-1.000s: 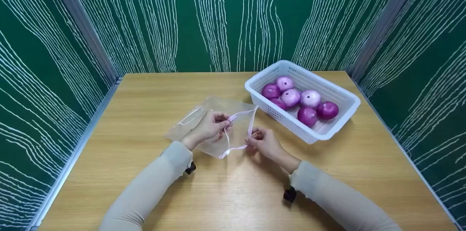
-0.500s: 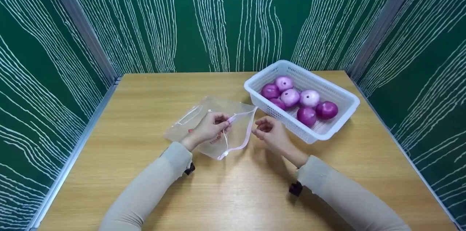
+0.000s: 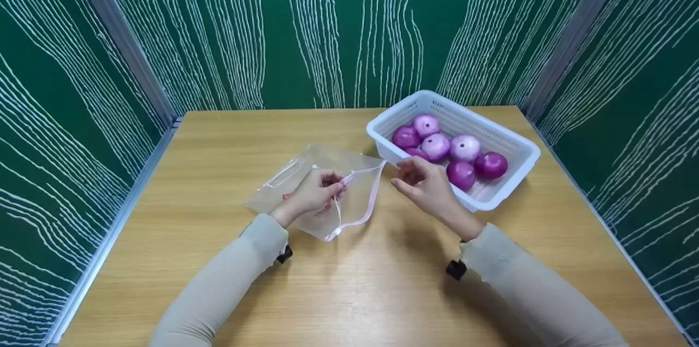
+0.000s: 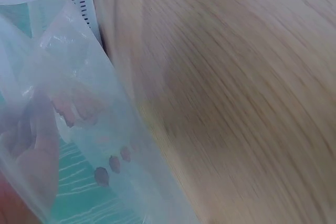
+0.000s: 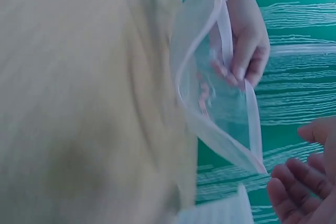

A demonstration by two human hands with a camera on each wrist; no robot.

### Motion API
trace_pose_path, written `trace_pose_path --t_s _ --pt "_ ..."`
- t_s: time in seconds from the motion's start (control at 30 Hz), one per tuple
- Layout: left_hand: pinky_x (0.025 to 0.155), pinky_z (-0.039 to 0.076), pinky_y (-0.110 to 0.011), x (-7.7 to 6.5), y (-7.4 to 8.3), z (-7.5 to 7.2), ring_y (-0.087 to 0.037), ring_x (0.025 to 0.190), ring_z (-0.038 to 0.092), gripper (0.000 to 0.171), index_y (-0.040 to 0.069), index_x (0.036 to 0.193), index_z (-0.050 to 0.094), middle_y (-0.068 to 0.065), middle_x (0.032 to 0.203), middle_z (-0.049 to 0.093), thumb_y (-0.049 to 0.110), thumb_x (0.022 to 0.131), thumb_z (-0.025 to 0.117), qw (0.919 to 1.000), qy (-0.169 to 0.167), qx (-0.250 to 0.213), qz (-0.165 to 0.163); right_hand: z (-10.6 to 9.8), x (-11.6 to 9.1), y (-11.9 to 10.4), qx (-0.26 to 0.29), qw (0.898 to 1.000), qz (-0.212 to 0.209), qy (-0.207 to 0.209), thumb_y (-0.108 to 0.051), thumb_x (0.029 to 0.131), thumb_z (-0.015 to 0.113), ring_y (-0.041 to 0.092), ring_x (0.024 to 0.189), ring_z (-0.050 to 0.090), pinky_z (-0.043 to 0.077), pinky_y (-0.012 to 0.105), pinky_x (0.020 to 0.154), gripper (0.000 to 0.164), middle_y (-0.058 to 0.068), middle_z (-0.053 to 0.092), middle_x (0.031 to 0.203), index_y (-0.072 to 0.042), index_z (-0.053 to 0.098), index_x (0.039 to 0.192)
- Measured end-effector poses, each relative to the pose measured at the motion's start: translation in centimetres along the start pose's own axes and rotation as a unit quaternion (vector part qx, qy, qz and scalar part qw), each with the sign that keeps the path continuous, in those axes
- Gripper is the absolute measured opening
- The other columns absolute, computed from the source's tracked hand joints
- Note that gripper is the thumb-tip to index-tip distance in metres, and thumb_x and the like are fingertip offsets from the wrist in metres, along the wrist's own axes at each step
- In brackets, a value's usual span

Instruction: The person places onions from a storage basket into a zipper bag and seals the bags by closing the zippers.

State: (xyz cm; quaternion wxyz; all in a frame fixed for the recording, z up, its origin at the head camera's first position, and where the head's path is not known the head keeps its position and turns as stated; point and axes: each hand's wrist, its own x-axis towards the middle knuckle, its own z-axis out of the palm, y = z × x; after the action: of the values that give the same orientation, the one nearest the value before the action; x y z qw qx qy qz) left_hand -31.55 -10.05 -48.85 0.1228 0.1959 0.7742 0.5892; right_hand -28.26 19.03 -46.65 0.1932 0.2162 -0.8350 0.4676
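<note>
A clear zip bag (image 3: 319,224) with a pink-edged mouth lies over the middle of the table, its mouth held apart and facing right. My left hand (image 3: 314,192) pinches the upper edge of that mouth between thumb and fingers. Red print shows on the bag, partly behind this hand. My right hand (image 3: 427,186) holds nothing; its fingers are loosely bent, over the near side of a white basket (image 3: 483,122). Several purple onions (image 3: 461,174) lie in the basket, some paler with a dark hole. In the right wrist view the right fingers (image 5: 296,184) are spread from the thumb.
The wooden table (image 3: 218,139) has green walls with white wavy lines (image 3: 306,30) at the back and both sides. Grey posts (image 3: 120,35) stand at the back corners. A black wrist camera (image 3: 456,269) hangs under the right sleeve.
My right hand has let go of the bag's mouth and moved right and up to the basket. My left hand stays on the bag, which has barely shifted.
</note>
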Motion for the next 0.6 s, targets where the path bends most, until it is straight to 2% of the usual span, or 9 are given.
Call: trace_pose_path --t_s 0.1,0.2,0.3,0.4,0.47,0.6 --pt "0.053 0.045 -0.017 0.0 0.0 0.0 -0.012 0.073 0.060 0.021 -0.015 0.121 0.067 -0.021 0.094 0.072 -0.001 0.109 0.057 1.0000 0.001 0.003 0.003 -0.9 0.2 0.1 -0.065 0.996 -0.065 -0.004 0.000 0.084 0.090 0.023 0.079 0.074 0.065 0.034 0.071 0.030 0.016 0.079 0.093 0.003 0.075 0.110" --pt "0.061 0.051 -0.020 0.0 -0.1 -0.1 -0.011 0.077 0.063 0.020 -0.015 0.120 0.067 -0.020 0.095 0.073 -0.001 0.108 0.058 0.9999 0.002 0.011 0.010 -1.7 0.3 0.2 -0.097 0.992 -0.087 -0.008 -0.004 0.084 0.092 0.030 0.086 0.076 0.066 0.044 0.076 0.034 0.017 0.080 0.099 0.002 0.075 0.114" --pt "0.072 0.056 -0.023 0.0 -0.3 -0.2 -0.009 0.081 0.065 0.020 -0.016 0.119 0.067 -0.025 0.099 0.073 -0.002 0.108 0.059 0.9997 0.001 0.018 0.019 -2.4 0.5 0.3 -0.100 0.991 -0.083 -0.011 -0.006 0.085 0.092 0.034 0.094 0.076 0.065 0.052 0.082 0.037 0.019 0.080 0.108 0.002 0.075 0.117" --pt "0.077 0.058 -0.023 0.0 -0.3 -0.2 -0.009 0.082 0.066 0.020 -0.017 0.120 0.066 -0.029 0.102 0.073 -0.002 0.108 0.059 0.9997 -0.001 0.018 0.019 -3.0 0.7 0.5 -0.097 0.993 -0.069 -0.016 -0.007 0.085 0.092 0.036 0.100 0.076 0.064 0.057 0.088 0.041 0.020 0.079 0.114 0.002 0.075 0.122" --pt "0.076 0.058 -0.021 0.0 -0.2 -0.2 -0.008 0.082 0.066 0.020 -0.017 0.120 0.066 -0.028 0.102 0.073 -0.002 0.108 0.059 0.9997 -0.001 0.017 0.018 -3.5 0.8 0.6 -0.094 0.994 -0.056 -0.018 -0.008 0.085 0.093 0.035 0.102 0.076 0.064 0.058 0.090 0.044 0.019 0.079 0.117 0.001 0.074 0.124" --pt "0.063 0.052 -0.017 -0.1 -0.2 -0.3 -0.009 0.078 0.064 0.019 -0.016 0.117 0.067 -0.017 0.093 0.073 -0.002 0.108 0.058 0.9995 -0.007 0.016 0.025 -4.5 0.9 1.2 -0.099 0.994 -0.042 -0.018 -0.008 0.083 0.095 0.033 0.103 0.076 0.064 0.054 0.092 0.050 0.017 0.079 0.119 -0.001 0.073 0.128"
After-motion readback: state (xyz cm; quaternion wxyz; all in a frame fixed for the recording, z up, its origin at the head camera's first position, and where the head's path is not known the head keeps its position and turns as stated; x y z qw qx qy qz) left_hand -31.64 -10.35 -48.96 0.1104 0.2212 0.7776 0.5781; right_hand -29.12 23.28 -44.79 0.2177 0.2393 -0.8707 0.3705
